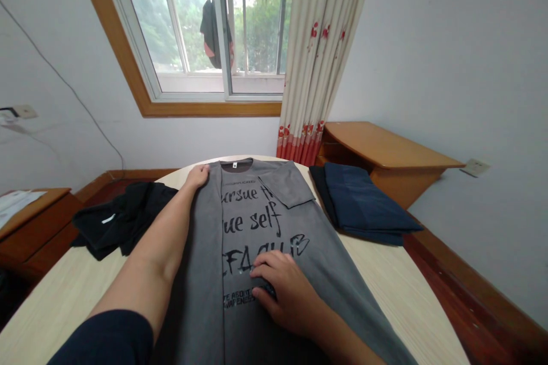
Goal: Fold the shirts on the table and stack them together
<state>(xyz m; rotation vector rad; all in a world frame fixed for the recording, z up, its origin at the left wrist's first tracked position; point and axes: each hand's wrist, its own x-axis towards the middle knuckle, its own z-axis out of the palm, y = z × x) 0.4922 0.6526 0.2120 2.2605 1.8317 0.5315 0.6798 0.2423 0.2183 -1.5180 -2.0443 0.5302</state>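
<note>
A grey T-shirt (205,274) with black lettering lies on the table, its collar at the far side. Its left side is folded inward over part of the lettering, and one sleeve lies across the upper right of the chest. Stretched far forward, my left hand (198,175) grips the shirt's edge at the upper left corner, left of the collar. My right hand (285,291) rests on the lower lettering, fingers apart and slightly bent, with nothing held. The lower end of the shirt runs out of view.
A crumpled black garment (124,217) lies left on the round-edged pale table (385,274). Folded dark blue clothes (363,199) lie right. Beyond are a wooden desk (385,145), a curtain (323,40) and a window (257,28). A wooden cabinet (34,228) stands left.
</note>
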